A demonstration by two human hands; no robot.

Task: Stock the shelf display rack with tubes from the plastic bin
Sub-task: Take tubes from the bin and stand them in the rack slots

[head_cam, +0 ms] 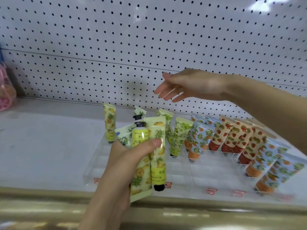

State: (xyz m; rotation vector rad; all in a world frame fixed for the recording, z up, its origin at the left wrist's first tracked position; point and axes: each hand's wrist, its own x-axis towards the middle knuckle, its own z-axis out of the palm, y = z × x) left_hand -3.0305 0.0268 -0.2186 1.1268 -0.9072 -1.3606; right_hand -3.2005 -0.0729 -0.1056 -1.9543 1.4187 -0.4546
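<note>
The right hand (pixel 191 85) hovers with fingers spread and empty, and the bunch of tubes (pixel 157 163) (long axes roughly upright) sits below-left of those fingertips, gripped in the left hand (pixel 126 160), rack (pixel 103 163) beneath.

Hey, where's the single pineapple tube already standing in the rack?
In the head view, the pineapple tube stands at the back left corner of the rack, beyond the bundle of tubes gripped by the left hand.

Yellow pineapple-print tubes (pixel 157 138) are held bunched over the clear display rack (pixel 182 173), where other tubes (pixel 221 135) lean caps down.
</note>
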